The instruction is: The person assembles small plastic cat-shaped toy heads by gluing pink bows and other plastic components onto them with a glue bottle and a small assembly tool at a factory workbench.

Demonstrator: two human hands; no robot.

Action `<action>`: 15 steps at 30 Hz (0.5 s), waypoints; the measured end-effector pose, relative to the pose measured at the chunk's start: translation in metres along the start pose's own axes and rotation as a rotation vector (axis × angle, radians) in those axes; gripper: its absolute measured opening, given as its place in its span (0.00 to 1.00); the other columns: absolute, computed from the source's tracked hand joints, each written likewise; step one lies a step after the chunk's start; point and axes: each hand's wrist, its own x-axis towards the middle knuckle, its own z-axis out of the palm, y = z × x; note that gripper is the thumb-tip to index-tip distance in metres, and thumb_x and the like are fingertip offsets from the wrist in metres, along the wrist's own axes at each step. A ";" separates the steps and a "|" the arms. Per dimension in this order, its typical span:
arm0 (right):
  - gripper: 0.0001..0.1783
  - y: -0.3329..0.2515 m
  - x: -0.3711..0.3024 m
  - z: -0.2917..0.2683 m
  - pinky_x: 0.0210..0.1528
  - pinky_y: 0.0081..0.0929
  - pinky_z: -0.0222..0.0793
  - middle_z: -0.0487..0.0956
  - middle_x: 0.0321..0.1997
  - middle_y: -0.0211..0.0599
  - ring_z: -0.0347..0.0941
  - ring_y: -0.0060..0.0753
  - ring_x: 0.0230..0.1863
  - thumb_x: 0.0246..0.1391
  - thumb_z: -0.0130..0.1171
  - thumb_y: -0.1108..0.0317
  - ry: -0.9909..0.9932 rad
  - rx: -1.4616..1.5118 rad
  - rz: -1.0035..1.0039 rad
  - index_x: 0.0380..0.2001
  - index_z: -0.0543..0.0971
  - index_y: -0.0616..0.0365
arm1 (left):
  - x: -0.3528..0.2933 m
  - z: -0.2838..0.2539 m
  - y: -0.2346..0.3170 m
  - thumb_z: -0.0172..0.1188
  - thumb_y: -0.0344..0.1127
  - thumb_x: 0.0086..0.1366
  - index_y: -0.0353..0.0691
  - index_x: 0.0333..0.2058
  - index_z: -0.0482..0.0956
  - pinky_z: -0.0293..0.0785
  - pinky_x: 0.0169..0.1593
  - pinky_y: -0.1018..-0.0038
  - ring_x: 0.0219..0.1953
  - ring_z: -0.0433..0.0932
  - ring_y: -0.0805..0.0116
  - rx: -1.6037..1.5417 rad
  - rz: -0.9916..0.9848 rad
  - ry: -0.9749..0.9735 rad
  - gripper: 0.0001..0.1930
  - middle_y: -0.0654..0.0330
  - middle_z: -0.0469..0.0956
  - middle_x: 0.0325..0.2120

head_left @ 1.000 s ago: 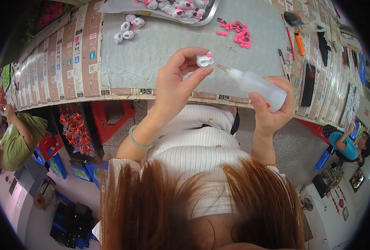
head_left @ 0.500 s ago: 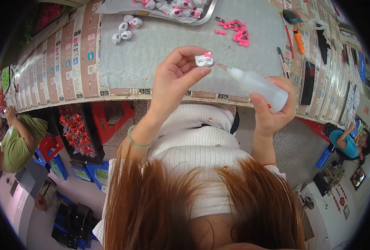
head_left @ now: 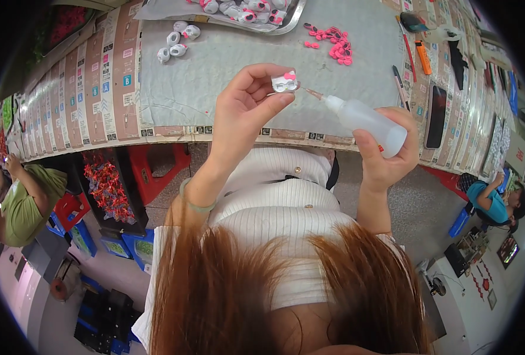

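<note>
My left hand pinches a small white figurine head with a pink bow between thumb and fingers, above the table. Wrapped in my right hand is a translucent white squeeze bottle, tilted so that its thin needle tip points left at the figurine head. A small gap seems to lie between tip and head. Several loose white figurine heads lie at the far left of the grey sheet. Small pink bows are heaped on the sheet, far and right of my hands.
A metal tray of white and pink pieces stands at the far edge. To the right lie a black phone, a pen and an orange cutter. Co-workers sit at both sides; a crate of red pieces is below left.
The left hand has shifted slightly left with the figurine head, widening the gap to the needle tip. The bottle has hardly moved.
</note>
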 end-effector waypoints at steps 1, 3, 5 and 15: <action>0.20 0.000 0.000 0.000 0.29 0.18 0.64 0.71 0.29 0.37 0.68 0.25 0.28 0.31 0.68 0.75 -0.010 0.004 -0.002 0.31 0.71 0.64 | 0.000 0.000 0.000 0.55 0.20 0.52 0.31 0.40 0.67 0.68 0.44 0.80 0.40 0.71 0.74 0.006 0.003 0.005 0.15 0.58 0.72 0.36; 0.20 -0.001 0.000 0.000 0.29 0.18 0.64 0.71 0.29 0.37 0.68 0.25 0.28 0.30 0.68 0.75 -0.019 0.008 -0.003 0.31 0.71 0.64 | 0.000 0.000 0.000 0.55 0.20 0.52 0.31 0.40 0.67 0.68 0.44 0.80 0.40 0.71 0.75 0.012 0.005 0.010 0.15 0.58 0.72 0.36; 0.21 -0.001 0.000 0.000 0.29 0.19 0.64 0.72 0.28 0.37 0.68 0.25 0.28 0.30 0.68 0.75 -0.024 0.020 0.020 0.31 0.71 0.64 | 0.001 0.000 -0.002 0.55 0.20 0.52 0.31 0.40 0.67 0.68 0.44 0.80 0.40 0.71 0.75 0.021 0.010 0.007 0.15 0.58 0.72 0.36; 0.22 0.045 0.026 0.006 0.36 0.21 0.65 0.72 0.31 0.36 0.69 0.25 0.33 0.37 0.62 0.75 0.329 0.580 0.436 0.37 0.65 0.67 | 0.002 -0.004 -0.004 0.54 0.19 0.52 0.31 0.40 0.67 0.69 0.43 0.81 0.39 0.72 0.74 -0.007 0.002 0.018 0.15 0.58 0.72 0.36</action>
